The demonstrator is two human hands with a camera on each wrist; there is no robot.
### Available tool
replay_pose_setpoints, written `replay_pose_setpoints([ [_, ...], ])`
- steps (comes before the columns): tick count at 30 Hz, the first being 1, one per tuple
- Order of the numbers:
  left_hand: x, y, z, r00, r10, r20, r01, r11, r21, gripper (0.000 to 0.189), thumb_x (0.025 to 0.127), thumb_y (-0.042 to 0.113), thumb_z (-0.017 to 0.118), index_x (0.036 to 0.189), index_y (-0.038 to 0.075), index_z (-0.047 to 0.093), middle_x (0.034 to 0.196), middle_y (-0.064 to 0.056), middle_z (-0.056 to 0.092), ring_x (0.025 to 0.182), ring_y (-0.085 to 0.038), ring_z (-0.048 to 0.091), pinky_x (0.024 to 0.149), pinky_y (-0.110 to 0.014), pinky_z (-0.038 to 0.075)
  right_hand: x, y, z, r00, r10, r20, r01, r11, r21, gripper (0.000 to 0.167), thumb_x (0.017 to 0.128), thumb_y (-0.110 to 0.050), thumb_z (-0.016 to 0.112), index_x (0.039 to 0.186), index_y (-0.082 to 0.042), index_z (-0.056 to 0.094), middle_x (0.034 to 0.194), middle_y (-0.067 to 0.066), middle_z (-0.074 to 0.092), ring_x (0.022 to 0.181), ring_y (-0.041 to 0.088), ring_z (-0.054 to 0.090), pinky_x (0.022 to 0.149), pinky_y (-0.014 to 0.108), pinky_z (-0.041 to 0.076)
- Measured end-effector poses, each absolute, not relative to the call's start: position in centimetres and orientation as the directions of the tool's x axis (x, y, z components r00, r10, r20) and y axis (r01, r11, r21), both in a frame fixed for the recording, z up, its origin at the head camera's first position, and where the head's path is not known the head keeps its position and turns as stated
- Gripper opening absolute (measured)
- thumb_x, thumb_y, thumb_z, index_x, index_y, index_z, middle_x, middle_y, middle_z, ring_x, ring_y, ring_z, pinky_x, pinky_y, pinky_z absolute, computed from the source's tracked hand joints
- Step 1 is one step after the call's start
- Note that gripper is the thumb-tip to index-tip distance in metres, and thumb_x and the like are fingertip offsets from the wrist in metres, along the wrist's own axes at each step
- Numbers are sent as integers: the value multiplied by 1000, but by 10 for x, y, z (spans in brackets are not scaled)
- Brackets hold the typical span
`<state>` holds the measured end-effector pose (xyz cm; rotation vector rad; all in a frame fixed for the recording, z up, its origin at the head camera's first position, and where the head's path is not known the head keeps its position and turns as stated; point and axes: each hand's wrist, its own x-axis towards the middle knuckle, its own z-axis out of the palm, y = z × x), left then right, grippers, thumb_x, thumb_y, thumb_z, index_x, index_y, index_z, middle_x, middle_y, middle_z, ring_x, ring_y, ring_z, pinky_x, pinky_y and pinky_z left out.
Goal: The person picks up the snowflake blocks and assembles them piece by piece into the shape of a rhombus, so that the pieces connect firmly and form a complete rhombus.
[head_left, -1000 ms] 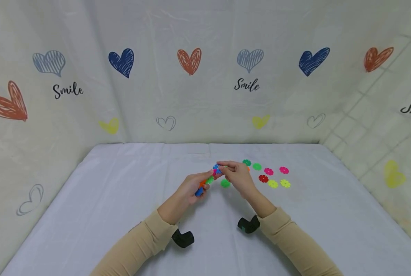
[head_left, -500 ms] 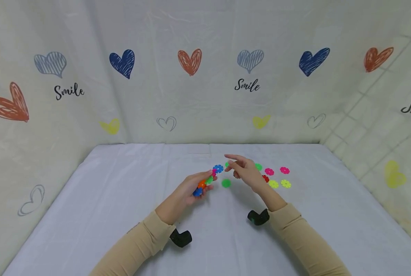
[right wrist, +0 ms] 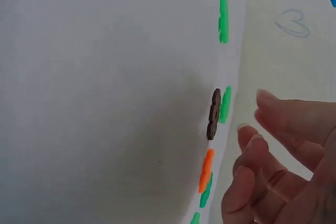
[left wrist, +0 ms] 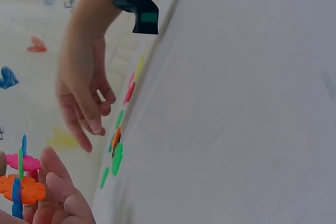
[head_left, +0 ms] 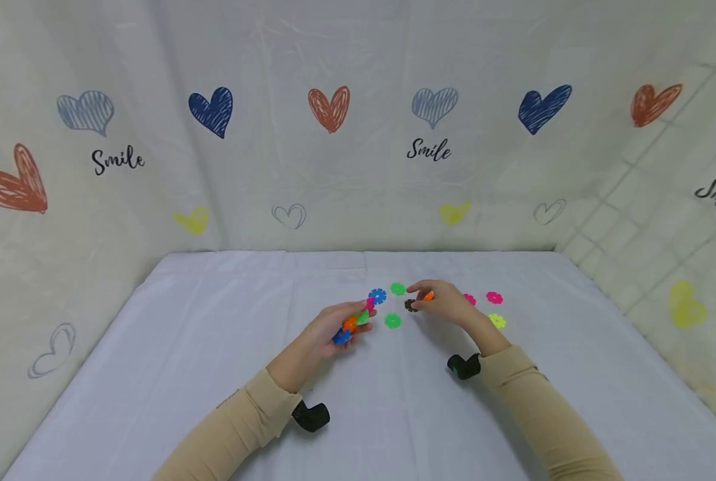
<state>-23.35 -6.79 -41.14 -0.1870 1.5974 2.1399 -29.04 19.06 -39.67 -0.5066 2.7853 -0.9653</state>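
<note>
My left hand point(head_left: 318, 334) grips a chain of interlocked snowflake discs point(head_left: 350, 324), which runs blue, orange, green, pink and blue. The far blue disc point(head_left: 377, 296) sticks out past the fingertips; in the left wrist view the orange disc point(left wrist: 31, 190) crosses the blue one at an angle. Low above the loose discs hovers my right hand point(head_left: 451, 304), fingers loosely bent and nothing between them. Nearest to it are a brown disc point(right wrist: 213, 114) and an orange disc point(right wrist: 206, 170). In the head view this hand hides several discs behind it.
Loose on the white-covered table point(head_left: 214, 374) lie green discs point(head_left: 398, 288) point(head_left: 393, 321), pink discs point(head_left: 494, 298) and a yellow disc point(head_left: 497, 321). A black curved mount hangs under each wrist. A heart-printed cloth point(head_left: 358, 167) stands behind the table.
My right hand has let go of the far blue disc on the chain and moved right, over the loose discs. The left hand has stayed nearly in place, still gripping the chain.
</note>
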Motion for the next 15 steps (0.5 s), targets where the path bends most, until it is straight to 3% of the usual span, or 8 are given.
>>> replay_pose_setpoints([
  [6, -232, -68, -414, -887, 291, -360, -426, -207, 881, 44, 103, 31, 64, 138, 5, 61, 114, -2, 75, 83, -9, 70, 59, -18, 46, -298, 194, -398, -919, -353, -175, -196, 794, -575, 43, 89, -12, 79, 128, -1, 66, 105, 13, 62, 97, 29, 57, 85, 44, 51],
  [15, -229, -67, -412, -885, 302, -356, -414, -157, 896, 48, 101, 32, 66, 139, 4, 60, 119, -5, 74, 83, -10, 69, 60, -18, 48, -309, 193, -403, -914, -347, -208, -176, 805, -567, 34, 90, -16, 78, 117, -2, 65, 105, 14, 60, 95, 28, 55, 83, 41, 49],
])
